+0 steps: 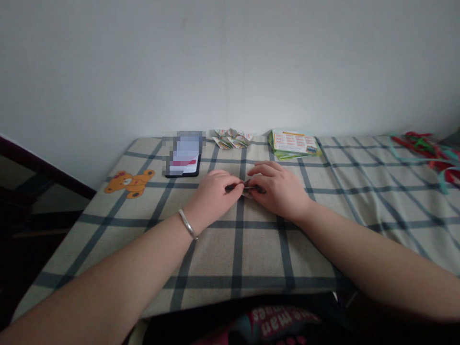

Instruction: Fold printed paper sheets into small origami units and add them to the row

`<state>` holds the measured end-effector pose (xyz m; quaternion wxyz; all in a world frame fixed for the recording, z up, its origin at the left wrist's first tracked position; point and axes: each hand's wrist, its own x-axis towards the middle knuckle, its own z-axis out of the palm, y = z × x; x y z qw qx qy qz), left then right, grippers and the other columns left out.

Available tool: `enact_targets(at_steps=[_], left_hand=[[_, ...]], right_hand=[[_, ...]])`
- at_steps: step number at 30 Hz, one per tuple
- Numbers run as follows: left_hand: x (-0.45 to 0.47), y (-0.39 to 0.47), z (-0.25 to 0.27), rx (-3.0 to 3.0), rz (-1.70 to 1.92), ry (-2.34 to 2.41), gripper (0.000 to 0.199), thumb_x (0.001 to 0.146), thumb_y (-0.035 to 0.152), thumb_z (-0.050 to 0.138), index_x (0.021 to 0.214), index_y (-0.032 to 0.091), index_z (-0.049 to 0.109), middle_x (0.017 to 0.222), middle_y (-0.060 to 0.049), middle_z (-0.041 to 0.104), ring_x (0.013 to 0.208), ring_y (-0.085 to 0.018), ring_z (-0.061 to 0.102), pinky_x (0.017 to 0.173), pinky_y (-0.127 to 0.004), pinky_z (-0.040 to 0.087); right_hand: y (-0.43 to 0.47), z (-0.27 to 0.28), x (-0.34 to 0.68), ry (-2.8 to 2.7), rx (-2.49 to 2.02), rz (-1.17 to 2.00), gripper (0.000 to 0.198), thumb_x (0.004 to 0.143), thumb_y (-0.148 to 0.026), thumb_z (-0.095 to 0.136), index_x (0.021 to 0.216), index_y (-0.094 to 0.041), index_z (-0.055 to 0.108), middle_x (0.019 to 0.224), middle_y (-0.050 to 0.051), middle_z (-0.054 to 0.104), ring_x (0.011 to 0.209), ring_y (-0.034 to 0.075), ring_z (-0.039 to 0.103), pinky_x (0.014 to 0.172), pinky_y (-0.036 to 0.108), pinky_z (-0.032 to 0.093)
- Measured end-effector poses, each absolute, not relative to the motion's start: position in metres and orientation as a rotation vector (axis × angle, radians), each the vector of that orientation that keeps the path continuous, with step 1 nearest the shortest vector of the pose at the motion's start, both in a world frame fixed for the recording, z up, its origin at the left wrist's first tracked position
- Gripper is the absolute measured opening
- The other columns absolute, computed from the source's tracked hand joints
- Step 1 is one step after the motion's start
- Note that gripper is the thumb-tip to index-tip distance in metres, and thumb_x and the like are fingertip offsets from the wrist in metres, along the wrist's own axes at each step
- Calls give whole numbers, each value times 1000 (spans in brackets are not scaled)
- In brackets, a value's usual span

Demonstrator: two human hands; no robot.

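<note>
Both my hands meet over the middle of a checked tablecloth [212, 254]. Between the fingertips is a small piece of folded printed paper [246, 192], mostly hidden by the fingers. My left hand [219, 194], with a silver bangle on its wrist, pinches the paper's left side between thumb and forefinger. My right hand [278, 189] grips the right side with its thumb and fingers bent over it. Behind the hands, near the wall, lies a cluster of folded paper pieces [232, 139] with similar print.
A phone [183, 158] with a lit screen lies behind the left hand. A bear cut-out [130, 183] is at the left. A stack of printed cards [294, 143] sits by the wall [230, 62]. Tangled coloured ribbons [427, 148] lie at far right, near cloth wrinkles.
</note>
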<state>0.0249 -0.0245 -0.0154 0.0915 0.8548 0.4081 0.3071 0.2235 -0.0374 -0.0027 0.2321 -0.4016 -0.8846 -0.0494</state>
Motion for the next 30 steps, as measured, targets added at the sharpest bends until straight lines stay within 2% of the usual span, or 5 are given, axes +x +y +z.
enact_targets(at_steps=[12, 16, 22, 26, 30], left_hand=[[24, -23, -19, 2603, 918, 1187, 23, 89, 26, 51, 76, 21, 69, 79, -3, 69, 88, -21, 61, 90, -40, 48], [23, -22, -21, 2607, 896, 1216, 19, 87, 26, 53, 79, 21, 69, 80, -4, 69, 90, -22, 61, 90, -41, 48], [22, -21, -23, 2624, 859, 1229, 16, 86, 22, 55, 86, 20, 71, 86, -4, 71, 93, -22, 61, 92, -41, 48], [22, -20, -22, 2613, 863, 1213, 16, 87, 21, 54, 89, 19, 71, 89, -4, 71, 94, -22, 61, 92, -42, 47], [23, -23, -19, 2554, 854, 1184, 20, 86, 17, 54, 99, 18, 68, 97, -4, 71, 99, -22, 60, 95, -40, 46]], right_hand=[[-35, -2, 217, -2460, -1106, -93, 8, 76, -15, 66, 82, -18, 71, 106, 8, 67, 102, 26, 58, 87, 38, 50], [-35, -3, 220, -2449, -1072, -71, 8, 79, -15, 63, 78, -19, 70, 103, 8, 67, 102, 25, 57, 88, 38, 49], [-36, -3, 229, -2435, -1068, 6, 17, 81, -30, 67, 95, -20, 68, 103, 7, 68, 107, 25, 57, 93, 40, 43], [-36, -2, 232, -2421, -1162, 98, 27, 78, -44, 69, 94, -22, 66, 101, 6, 69, 100, 25, 59, 89, 40, 41], [-34, -1, 233, -2453, -1131, 124, 29, 76, -45, 71, 91, -22, 63, 97, 5, 69, 96, 24, 60, 85, 35, 41]])
